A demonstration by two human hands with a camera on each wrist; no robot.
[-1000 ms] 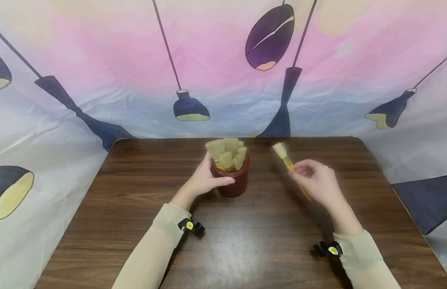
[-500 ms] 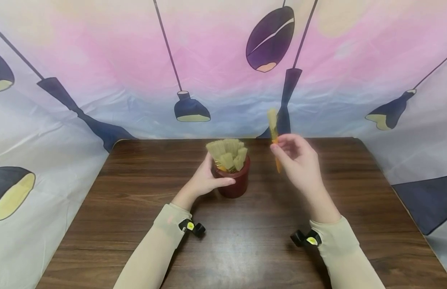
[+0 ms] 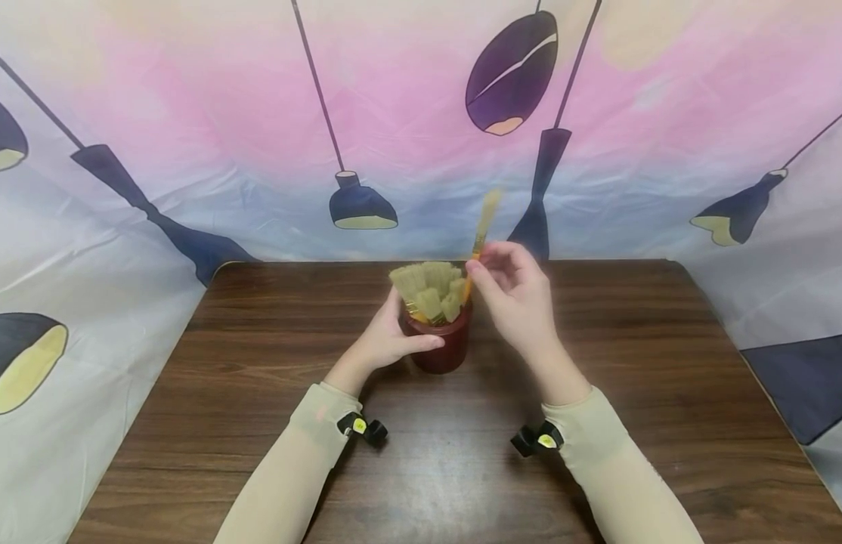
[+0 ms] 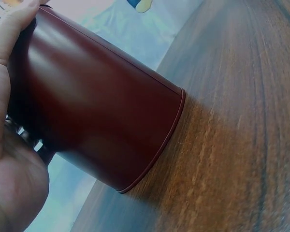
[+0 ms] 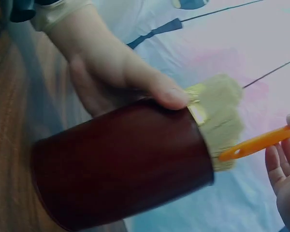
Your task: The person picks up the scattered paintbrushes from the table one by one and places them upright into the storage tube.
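A dark red cylindrical holder (image 3: 450,349) stands upright on the table, filled with several paintbrushes (image 3: 428,291), pale bristles up. My left hand (image 3: 383,332) grips it from the left near the rim, thumb across the front; in the left wrist view its smooth wall (image 4: 101,101) fills the middle. My right hand (image 3: 519,298) pinches one paintbrush (image 3: 477,245) by its orange handle, bristles up. The handle's holed lower end (image 5: 237,151) is at the holder's mouth, beside the other bristles, in the right wrist view.
The brown wood-grain table (image 3: 258,363) extends on all sides of the holder. Behind it hangs a cloth backdrop (image 3: 421,113) printed with lamps. Each sleeve cuff carries a small black wrist camera (image 3: 526,440).
My right hand has brought the paintbrush leftward and up, turning its handle down, from the table's right side to the holder's mouth. The left hand and the holder have stayed in place.
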